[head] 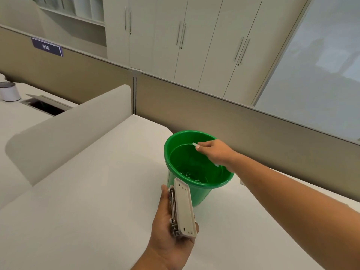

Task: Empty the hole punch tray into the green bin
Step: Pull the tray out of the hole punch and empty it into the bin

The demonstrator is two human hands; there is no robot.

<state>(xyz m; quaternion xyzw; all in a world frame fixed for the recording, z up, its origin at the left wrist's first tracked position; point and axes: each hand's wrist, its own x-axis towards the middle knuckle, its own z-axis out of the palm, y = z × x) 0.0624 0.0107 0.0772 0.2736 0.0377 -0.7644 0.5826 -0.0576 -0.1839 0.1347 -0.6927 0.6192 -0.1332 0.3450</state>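
Hole punch tray (206,155) held over the green bin (196,170), punch body in the other hand.

The right hand (216,152) reaches over the bin's mouth, pinching the pale, translucent tray, which is partly hidden by the fingers. Small white paper dots lie on the bin's bottom. The left hand (171,227) grips the hole punch (183,209) just in front of the bin, underside turned up. The bin stands on the white worktop (97,191).

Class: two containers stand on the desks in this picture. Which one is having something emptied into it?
The green bin near the right hand, which holds a clear tray over its mouth; paper dots lie inside. The white cup stands far left, untouched.
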